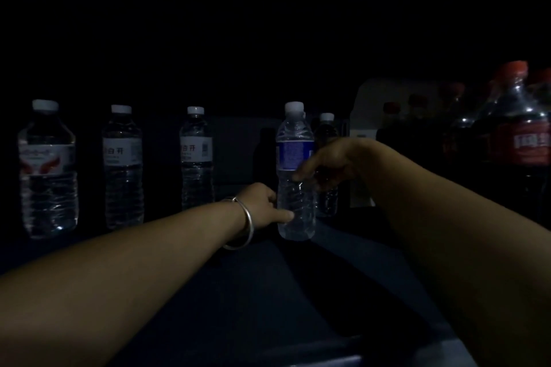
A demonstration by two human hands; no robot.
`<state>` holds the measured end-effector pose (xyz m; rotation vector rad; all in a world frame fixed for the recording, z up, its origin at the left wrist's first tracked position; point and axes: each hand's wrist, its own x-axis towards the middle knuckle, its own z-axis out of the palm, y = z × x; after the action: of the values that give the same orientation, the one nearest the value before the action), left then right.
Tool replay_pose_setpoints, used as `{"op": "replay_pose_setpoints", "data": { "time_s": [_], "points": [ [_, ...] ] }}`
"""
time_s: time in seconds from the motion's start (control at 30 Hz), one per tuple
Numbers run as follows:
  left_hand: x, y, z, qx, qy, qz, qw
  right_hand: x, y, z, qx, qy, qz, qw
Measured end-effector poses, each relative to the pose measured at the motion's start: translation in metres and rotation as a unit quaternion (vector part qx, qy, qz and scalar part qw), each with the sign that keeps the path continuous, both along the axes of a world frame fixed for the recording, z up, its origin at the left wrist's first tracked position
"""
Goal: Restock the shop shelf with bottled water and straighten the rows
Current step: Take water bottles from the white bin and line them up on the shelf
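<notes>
A clear water bottle with a blue label and white cap [295,158] stands upright on the dark shelf [298,277]. My left hand [262,205], with a silver bangle at the wrist, grips its lower part from the left. My right hand [331,164] holds its middle from the right. Another water bottle [327,128] stands just behind it, partly hidden by my right hand. Three more water bottles stand in a row to the left: one with a red-and-white label [47,170] and two with white labels [122,167] [196,158].
Large dark cola bottles with red caps and red labels [515,140] crowd the right side of the shelf, with a pale panel [366,110] behind them. The scene is very dim and the shelf's back is black. A lighter front edge [343,360] runs along the bottom.
</notes>
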<state>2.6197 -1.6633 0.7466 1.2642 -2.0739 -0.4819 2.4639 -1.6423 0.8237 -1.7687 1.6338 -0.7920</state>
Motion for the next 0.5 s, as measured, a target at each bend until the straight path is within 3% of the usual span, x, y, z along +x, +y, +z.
{"op": "replay_pose_setpoints", "data": {
  "time_s": [0.3, 0.5],
  "points": [
    [0.01, -0.01, 0.003, -0.004, -0.015, 0.015, 1.0, 0.032, -0.028, -0.023, -0.112, -0.077, -0.046, 0.99],
    [0.009, -0.019, 0.0, 0.0, -0.005, 0.017, 1.0, 0.041, -0.041, -0.025, -0.122, -0.097, -0.053, 0.986]
  ]
}}
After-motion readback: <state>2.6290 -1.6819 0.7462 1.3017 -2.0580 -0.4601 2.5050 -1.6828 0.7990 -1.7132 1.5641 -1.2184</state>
